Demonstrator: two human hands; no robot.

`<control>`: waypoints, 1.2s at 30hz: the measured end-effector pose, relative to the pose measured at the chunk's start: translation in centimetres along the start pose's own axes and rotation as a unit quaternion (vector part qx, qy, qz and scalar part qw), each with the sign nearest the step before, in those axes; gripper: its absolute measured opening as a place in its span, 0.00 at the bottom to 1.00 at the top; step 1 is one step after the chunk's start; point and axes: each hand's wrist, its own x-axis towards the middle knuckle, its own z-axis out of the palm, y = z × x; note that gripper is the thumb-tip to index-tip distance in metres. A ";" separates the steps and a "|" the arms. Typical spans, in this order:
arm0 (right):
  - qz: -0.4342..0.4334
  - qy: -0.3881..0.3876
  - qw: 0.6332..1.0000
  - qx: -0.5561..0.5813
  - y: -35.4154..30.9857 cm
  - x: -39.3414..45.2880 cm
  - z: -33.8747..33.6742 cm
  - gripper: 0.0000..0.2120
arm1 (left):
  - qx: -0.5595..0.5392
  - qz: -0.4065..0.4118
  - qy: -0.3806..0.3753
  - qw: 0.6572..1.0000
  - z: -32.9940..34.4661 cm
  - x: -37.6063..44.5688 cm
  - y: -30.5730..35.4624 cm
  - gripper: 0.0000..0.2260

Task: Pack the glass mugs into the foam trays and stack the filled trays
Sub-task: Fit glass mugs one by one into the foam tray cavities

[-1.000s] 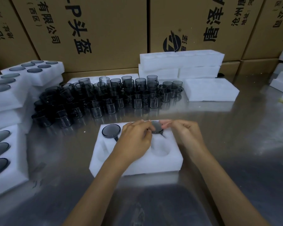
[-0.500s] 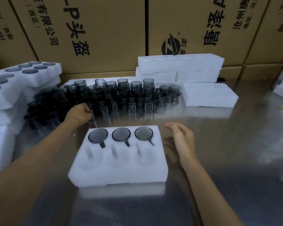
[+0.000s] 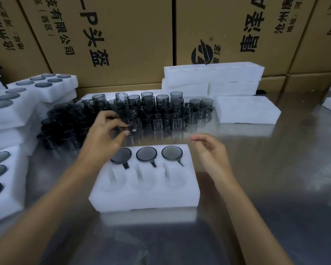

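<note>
My left hand (image 3: 105,134) pinches a smoky glass mug (image 3: 127,119), right hand (image 3: 211,150) loose & empty; foam tray (image 3: 145,199) has 3 in, 3 holes left.

A brushed metal surface (image 3: 266,178) fills the lower view, dull and grey, catching soft blurred reflections. Right behind the surface stands a wall of big brown cardboard boxes (image 3: 122,35), packed edge to edge, printed with bold black Chinese characters and a round black logo (image 3: 202,54). Lower, flatter cartons (image 3: 310,82) sit at the base of that wall, far right. Light is dim and even.
</note>
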 end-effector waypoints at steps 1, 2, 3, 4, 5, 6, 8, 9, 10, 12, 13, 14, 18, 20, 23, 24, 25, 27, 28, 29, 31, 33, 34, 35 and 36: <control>-0.017 -0.025 1.000 0.007 -0.6 -0.4 0.1 0.07 | -0.013 0.020 0.000 1.000 -0.1 -0.9 1.4 0.05; -0.032 -0.053 0.998 0.016 -1.2 -0.9 0.3 0.09 | -0.027 0.034 -0.002 0.999 -0.1 -1.8 2.7 0.05; -0.042 -0.082 0.995 0.026 -1.7 -1.4 0.6 0.10 | -0.044 0.044 -0.004 0.998 0.0 -2.8 3.9 0.05; -0.046 -0.111 0.992 0.032 -2.2 -1.8 1.0 0.12 | -0.060 0.054 -0.006 0.997 0.1 -3.7 5.0 0.05; -0.048 -0.138 0.989 0.035 -2.5 -2.2 1.4 0.13 | -0.068 0.064 -0.009 0.996 0.3 -4.5 6.0 0.05; -0.048 -0.158 0.986 0.039 -2.7 -2.5 1.9 0.13 | -0.069 0.076 -0.013 0.995 0.6 -5.1 6.9 0.06; -0.046 -0.156 0.985 0.055 -2.9 -3.0 2.6 0.12 | -0.064 0.098 -0.015 0.993 1.2 -5.9 8.1 0.07; -0.048 -0.138 0.988 0.057 -2.9 -3.1 2.8 0.12 | -0.067 0.099 -0.017 0.993 1.3 -6.0 8.5 0.10; -0.055 -0.116 0.991 0.050 -3.0 -3.2 2.7 0.12 | -0.076 0.097 -0.026 0.992 1.3 -6.1 8.6 0.13; -0.077 -0.095 0.992 0.037 -3.1 -3.1 2.2 0.13 | -0.104 0.087 -0.058 0.989 1.3 -6.2 8.5 0.23; -0.084 -0.102 0.991 0.033 -3.3 -3.1 1.9 0.14 | -0.123 0.075 -0.079 0.986 1.2 -6.3 8.3 0.27; -0.085 -0.117 0.989 0.021 -3.6 -3.0 1.5 0.15 | -0.141 0.063 -0.099 0.983 1.1 -6.4 8.2 0.31; -0.085 -0.171 0.979 -0.073 -3.8 -3.0 0.4 0.12 | -0.139 0.098 -0.171 0.971 0.9 -7.0 7.8 0.33; -0.079 -0.184 0.974 -0.101 -3.8 -3.0 0.0 0.11 | -0.132 0.105 -0.199 0.965 0.7 -7.5 7.7 0.32; -0.078 -0.190 0.972 -0.114 -3.6 -2.9 -0.4 0.12 | -0.140 0.092 -0.215 0.962 0.5 -7.9 7.9 0.32; -0.076 -0.192 0.972 -0.114 -3.6 -2.8 -0.5 0.12 | -0.133 0.088 -0.216 0.963 0.5 -8.0 8.0 0.32; -0.074 -0.199 0.970 -0.119 -3.6 -2.7 -0.5 0.12 | -0.123 0.084 -0.217 0.965 0.5 -8.0 8.1 0.33; -0.072 -0.220 0.964 -0.128 -3.5 -2.7 -0.5 0.11 | -0.100 0.074 -0.217 0.968 0.5 -7.9 8.1 0.34; -0.073 -0.224 0.963 -0.134 -3.4 -2.8 -0.4 0.10 | -0.092 0.071 -0.216 0.969 0.5 -7.9 8.1 0.34; -0.080 -0.218 0.962 -0.145 -3.1 -2.7 -0.3 0.10 | -0.086 0.069 -0.216 0.970 0.6 -7.9 8.0 0.34; -0.090 -0.194 0.962 -0.172 -2.6 -2.4 -0.3 0.09 | -0.075 0.067 -0.213 0.972 0.9 -8.0 7.9 0.33; -0.089 -0.178 0.959 -0.202 -2.1 -2.0 -0.4 0.06 | -0.064 0.065 -0.210 0.974 1.1 -8.3 7.8 0.33; -0.081 -0.176 0.956 -0.218 -1.9 -1.8 -0.6 0.02 | -0.059 0.064 -0.210 0.974 1.2 -8.4 7.8 0.33; -0.072 -0.180 0.952 -0.236 -1.6 -1.5 -0.9 0.05 | -0.056 0.065 -0.210 0.974 1.3 -8.5 7.7 0.32; -0.055 -0.193 0.947 -0.251 -1.4 -1.3 -1.3 0.11 | -0.055 0.064 -0.210 0.974 1.3 -8.5 7.7 0.31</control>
